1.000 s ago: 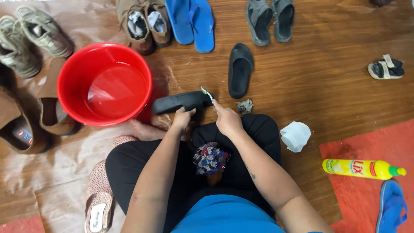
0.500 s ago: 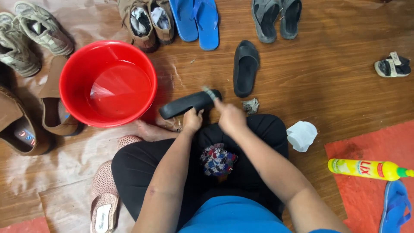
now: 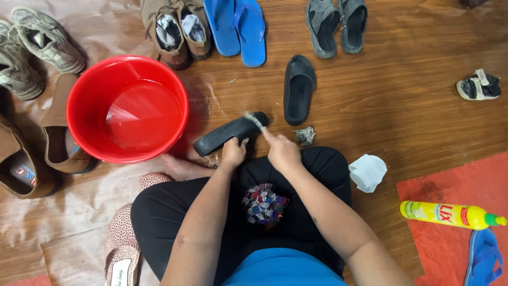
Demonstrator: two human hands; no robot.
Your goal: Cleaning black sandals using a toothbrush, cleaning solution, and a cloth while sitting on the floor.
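You sat on the wooden floor and your left hand (image 3: 233, 152) gripped the black rubber slipper (image 3: 228, 133), fingers closed on its near edge, just right of the red round plastic basin (image 3: 84, 106) with water. Your right hand (image 3: 283, 153) had its fingers clamped together on a small brush (image 3: 254, 121), whose bristles touched the slipper's right end. The second black slipper (image 3: 299, 90) lay just beyond, and a crumpled white cloth (image 3: 368, 172) lay to the right, near your knee.
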